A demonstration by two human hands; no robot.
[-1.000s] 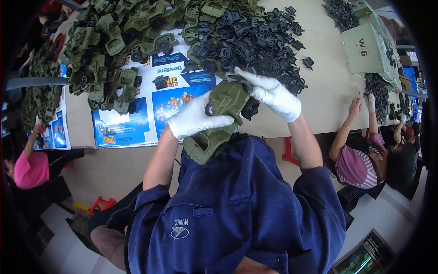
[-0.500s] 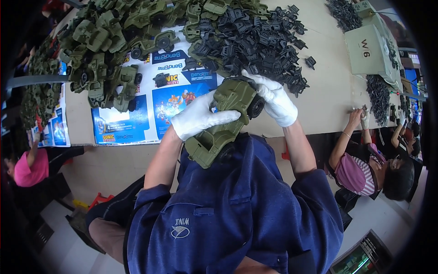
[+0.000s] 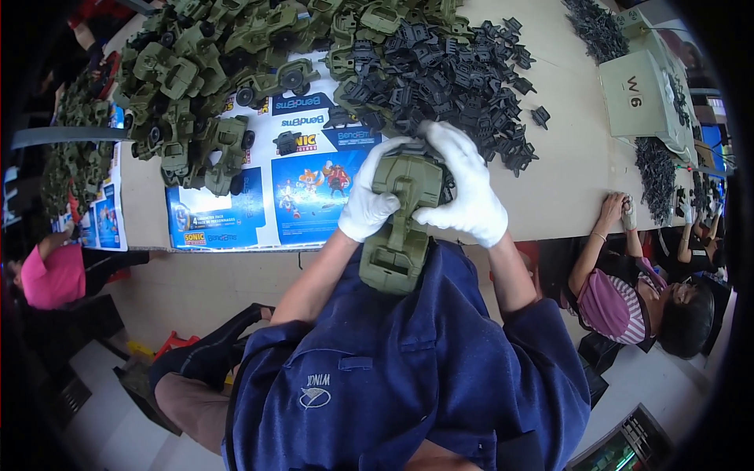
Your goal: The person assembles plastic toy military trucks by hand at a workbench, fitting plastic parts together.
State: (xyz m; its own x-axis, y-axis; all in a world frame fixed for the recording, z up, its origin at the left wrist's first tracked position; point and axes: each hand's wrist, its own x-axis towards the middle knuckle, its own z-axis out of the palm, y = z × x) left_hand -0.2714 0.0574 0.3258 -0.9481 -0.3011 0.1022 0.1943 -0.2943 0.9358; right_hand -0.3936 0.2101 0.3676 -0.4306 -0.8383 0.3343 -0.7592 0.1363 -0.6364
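Note:
Between my gloved hands is an olive-green plastic toy vehicle [image 3: 398, 259], its long side pointing away from me, held above the table's near edge. My left hand [image 3: 364, 206] is closed round its left side, the thumb lying on top. On the other side my right hand [image 3: 473, 196] grips it, thumb against the body and fingers curled over the far end, slightly blurred. Those fingers hide the far end, and whether a small part is there I cannot tell. Just beyond lies a heap of small black plastic parts [image 3: 440, 78].
Many green toy vehicles [image 3: 177, 71] pile up at the far left. Printed blue-and-white card sheets [image 3: 314, 224] cover the table [image 3: 573, 157] on the left; one loose black part [image 3: 287, 142] lies there. A box [image 3: 640, 94] stands at right, near a co-worker [image 3: 620, 302]. Another person in pink [image 3: 53, 279] is at left.
The toy vehicle has turned from a slant to nearly straight, its top now facing up. My right hand has moved in, its thumb coming onto the body. My left thumb has drawn back.

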